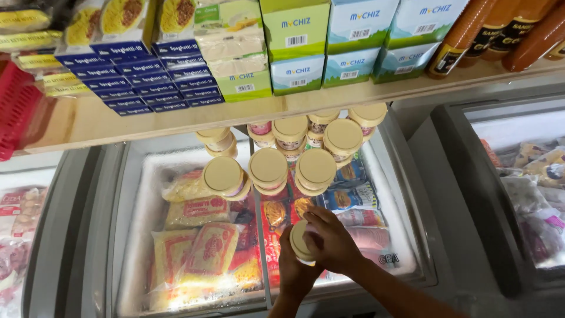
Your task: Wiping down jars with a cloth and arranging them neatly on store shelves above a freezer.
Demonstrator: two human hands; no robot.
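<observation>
Freezer chest (135, 235) with a frosted white inner wall is filling the middle of the head view, its glass lid slid open. Wooden shelf (176, 115) is running above it, carrying blue pasta boxes (141, 76), green and blue cartons (329, 53) and orange sauce bottles (500, 32). A second freezer (529, 194) is standing at the right edge, a red basket (15, 106) at the far left.

Inside the chest, yellow frozen-food bags (194, 253) are lying on the left side. Round tubs with beige lids (288, 162) are sitting stacked in several rows toward the back and middle.

Both hands are meeting over the chest's front right part, above red packets (273, 235). Right hand (332, 241) is curling over one beige-lidded tub (299, 240), fingers closed on its top and side. Left hand (297, 277) is cupping that same tub from below, closed against its base. The tub is tilting on its side, lid facing left, held clear of the stacked tubs behind it.
</observation>
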